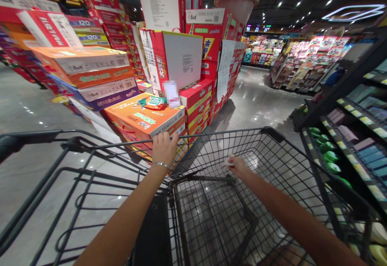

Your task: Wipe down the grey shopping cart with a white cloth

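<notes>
My left hand (165, 150), with a thin bracelet at the wrist, is closed over the rim of a black wire shopping cart (211, 134). My right hand (238, 167) is inside the cart's basket, its fingers pinched on a small crumpled white piece that looks like tissue (226, 163). A dark folding bar (201, 178) crosses the basket below that hand. Just beyond the left hand stands an orange carton (142, 117), with a green and orange packet (154, 102) lying on top.
Stacked red cartons (198, 96) rise ahead, beside a large white-sided box (183, 60) and a pinkish tub (237, 0) on top. More cartons (90, 60) stand at left. Shelving with green-lidded goods (329, 157) lines the right. A shiny floor aisle (256, 84) runs between.
</notes>
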A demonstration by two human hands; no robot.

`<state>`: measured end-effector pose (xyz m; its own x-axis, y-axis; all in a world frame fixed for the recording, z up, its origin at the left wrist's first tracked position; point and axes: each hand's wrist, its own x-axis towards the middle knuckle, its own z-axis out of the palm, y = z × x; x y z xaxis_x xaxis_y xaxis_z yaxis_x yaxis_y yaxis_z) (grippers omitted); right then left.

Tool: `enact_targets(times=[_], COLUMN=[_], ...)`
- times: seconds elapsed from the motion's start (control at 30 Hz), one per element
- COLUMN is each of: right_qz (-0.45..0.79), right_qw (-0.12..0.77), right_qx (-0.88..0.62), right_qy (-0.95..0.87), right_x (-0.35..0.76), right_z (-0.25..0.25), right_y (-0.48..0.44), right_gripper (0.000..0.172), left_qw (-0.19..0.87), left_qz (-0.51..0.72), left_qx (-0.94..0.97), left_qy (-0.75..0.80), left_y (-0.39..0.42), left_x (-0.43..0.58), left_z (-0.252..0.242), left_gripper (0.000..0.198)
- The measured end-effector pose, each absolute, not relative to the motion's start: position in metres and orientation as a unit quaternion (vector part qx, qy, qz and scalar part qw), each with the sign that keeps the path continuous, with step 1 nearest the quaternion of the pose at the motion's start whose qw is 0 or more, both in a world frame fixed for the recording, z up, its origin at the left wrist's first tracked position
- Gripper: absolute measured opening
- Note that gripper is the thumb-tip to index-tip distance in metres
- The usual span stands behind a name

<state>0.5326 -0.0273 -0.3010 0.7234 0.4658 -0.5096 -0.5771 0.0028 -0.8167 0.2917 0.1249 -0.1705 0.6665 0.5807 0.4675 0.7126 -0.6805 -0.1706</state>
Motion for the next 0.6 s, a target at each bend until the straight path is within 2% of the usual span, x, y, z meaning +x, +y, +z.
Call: enact_targets(times=[0.07, 0.2, 0.27, 0.37, 0.47, 0.6], right_qz=[0.359, 0.348, 0.342, 0.335, 0.333, 0.333], right_qw=[0.691, 0.688, 0.697, 0.717, 0.737, 0.755], right_qx=[-0.622, -0.626, -0.619, -0.600, -0.580, -0.560], right_qy=[0.082, 0.116, 0.120, 0.114, 0.098, 0.074], right_x=[0.537, 0.539, 0.538, 0.538, 0.537, 0.534], right_z=[-0.308, -0.310, -0.307, -0.304, -0.300, -0.294], right_y=[-0.021, 0.001, 0.008, 0.007, 0.001, -0.002], right_gripper=[0.014, 0.034, 0.032, 0.015, 0.024, 0.028], left_qw=[0.169, 0.185, 0.195, 0.200, 0.205, 0.207], left_qz=[-0.193, -0.184, -0.181, -0.179, -0.176, -0.172], left_qx=[-0.897, -0.895, -0.894, -0.893, -0.892, -0.892], left_qy=[-0.360, -0.361, -0.361, -0.362, -0.363, -0.364], left_y=[0.125, 0.125, 0.126, 0.126, 0.125, 0.124], left_x=[0.291, 0.291, 0.291, 0.291, 0.292, 0.292], left_z=[-0.171, -0.171, -0.171, -0.171, -0.170, -0.169], left_gripper=[0.032, 0.031, 0.031, 0.031, 0.031, 0.030])
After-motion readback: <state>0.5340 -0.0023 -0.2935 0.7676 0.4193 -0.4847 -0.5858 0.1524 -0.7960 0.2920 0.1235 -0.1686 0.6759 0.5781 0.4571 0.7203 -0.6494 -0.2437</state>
